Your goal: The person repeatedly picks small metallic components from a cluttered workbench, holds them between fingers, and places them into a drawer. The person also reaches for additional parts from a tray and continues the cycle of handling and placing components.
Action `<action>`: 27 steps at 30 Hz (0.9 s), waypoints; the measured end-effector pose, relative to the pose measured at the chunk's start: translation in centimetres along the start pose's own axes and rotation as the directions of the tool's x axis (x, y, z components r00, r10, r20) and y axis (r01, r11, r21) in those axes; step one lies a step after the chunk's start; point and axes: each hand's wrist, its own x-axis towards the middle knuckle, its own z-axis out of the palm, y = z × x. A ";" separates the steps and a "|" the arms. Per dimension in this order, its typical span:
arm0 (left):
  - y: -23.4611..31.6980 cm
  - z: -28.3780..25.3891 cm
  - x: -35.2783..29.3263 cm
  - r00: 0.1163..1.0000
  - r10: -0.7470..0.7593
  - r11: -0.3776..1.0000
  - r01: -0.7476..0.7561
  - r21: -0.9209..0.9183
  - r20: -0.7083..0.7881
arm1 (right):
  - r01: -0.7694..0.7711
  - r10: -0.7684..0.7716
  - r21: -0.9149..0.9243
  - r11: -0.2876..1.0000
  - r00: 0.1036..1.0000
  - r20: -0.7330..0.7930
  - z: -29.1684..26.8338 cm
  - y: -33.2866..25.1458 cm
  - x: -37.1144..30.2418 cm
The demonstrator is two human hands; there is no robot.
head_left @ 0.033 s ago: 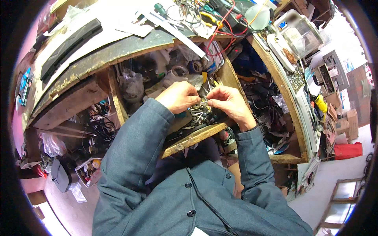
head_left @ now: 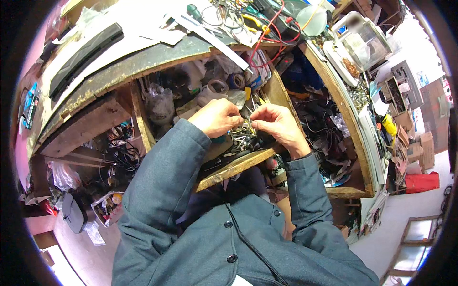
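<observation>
Both of my hands are over an open wooden drawer (head_left: 238,168) cluttered with small things. My left hand (head_left: 215,118) is closed, its thumb and fingers pressed together at the tips; whatever is in them is hidden. Just to its right, my right hand (head_left: 279,125) pinches thumb against forefinger, and a tiny thing at the tips is too small to name. The fingertips of the two hands face each other with a narrow gap between. Beneath them lies a heap of small metal parts (head_left: 244,141), resembling screws or bits. Behind the hands sit a roll of clear tape (head_left: 218,87) and a darker roll (head_left: 236,81).
A crumpled plastic bag (head_left: 161,107) fills the drawer's left side. On the bench above lie a long black bar (head_left: 86,59), a white strip (head_left: 217,44) and red cables (head_left: 253,53). Open compartments with tangled black cables (head_left: 125,148) flank the drawer. A clear plastic box (head_left: 365,43) stands right.
</observation>
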 end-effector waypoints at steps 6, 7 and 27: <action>1.2 -0.5 -0.4 0.991 -0.075 0.983 0.093 -0.160 0.110 | 0.019 -0.018 0.017 1.000 0.999 -0.035 0.0 0.1 -0.2; 1.3 -0.6 -0.5 0.990 -0.079 0.977 0.101 -0.186 0.120 | 0.026 -0.026 0.011 1.000 0.999 -0.034 -0.1 0.2 -0.3; -0.2 -0.3 -0.2 0.985 0.014 0.992 0.009 0.130 -0.173 | 0.227 -0.014 -0.968 0.104 0.974 0.227 4.6 -0.9 0.7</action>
